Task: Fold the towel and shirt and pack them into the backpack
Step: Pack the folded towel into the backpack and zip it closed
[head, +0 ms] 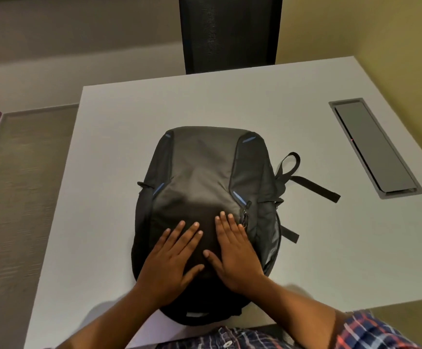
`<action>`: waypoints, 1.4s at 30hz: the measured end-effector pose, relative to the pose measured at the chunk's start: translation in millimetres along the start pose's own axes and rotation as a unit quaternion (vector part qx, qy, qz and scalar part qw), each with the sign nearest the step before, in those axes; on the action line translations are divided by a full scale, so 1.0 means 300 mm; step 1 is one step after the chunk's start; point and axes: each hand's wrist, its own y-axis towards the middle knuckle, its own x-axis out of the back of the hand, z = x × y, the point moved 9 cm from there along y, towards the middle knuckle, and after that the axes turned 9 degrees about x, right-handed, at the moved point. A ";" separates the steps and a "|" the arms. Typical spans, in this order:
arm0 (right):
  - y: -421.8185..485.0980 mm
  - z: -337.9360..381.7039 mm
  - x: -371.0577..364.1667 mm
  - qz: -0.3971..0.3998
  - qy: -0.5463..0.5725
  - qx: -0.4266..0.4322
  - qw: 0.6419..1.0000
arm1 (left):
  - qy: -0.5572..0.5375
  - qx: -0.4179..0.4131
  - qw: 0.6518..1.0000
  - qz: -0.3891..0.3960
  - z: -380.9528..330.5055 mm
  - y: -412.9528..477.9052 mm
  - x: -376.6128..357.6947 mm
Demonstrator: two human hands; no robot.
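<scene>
A dark grey backpack (200, 177) with blue accents lies flat on the white table (109, 137), front panel up, its top end toward me. My left hand (172, 258) and my right hand (232, 253) both rest palm down on the near part of the panel, fingers straight and spread. A zipper pull (245, 212) hangs just right of my right fingertips, and the side zipper on the right looks partly open. Neither a towel nor a shirt is in view.
Black straps (305, 182) trail from the backpack's right side across the table. A grey cable hatch (374, 147) is set into the table at the right. A black mesh chair (230, 31) stands behind the far edge. Floor lies to the left.
</scene>
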 end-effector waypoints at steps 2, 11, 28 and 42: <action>-0.016 -0.020 0.082 -0.055 0.087 -0.010 0.995 | -0.011 -0.001 1.000 -0.005 -0.021 0.025 0.023; -0.111 -0.499 0.339 -0.208 0.109 -0.246 0.940 | -0.030 -0.107 0.994 -0.016 -0.355 0.309 0.042; -0.026 -0.579 0.299 -0.069 0.090 -0.215 0.970 | 0.051 -0.153 0.986 0.050 -0.477 0.484 -0.070; -0.136 -0.501 0.243 -0.029 -0.122 -0.158 0.979 | 0.079 -0.107 0.982 0.131 -0.496 0.500 -0.145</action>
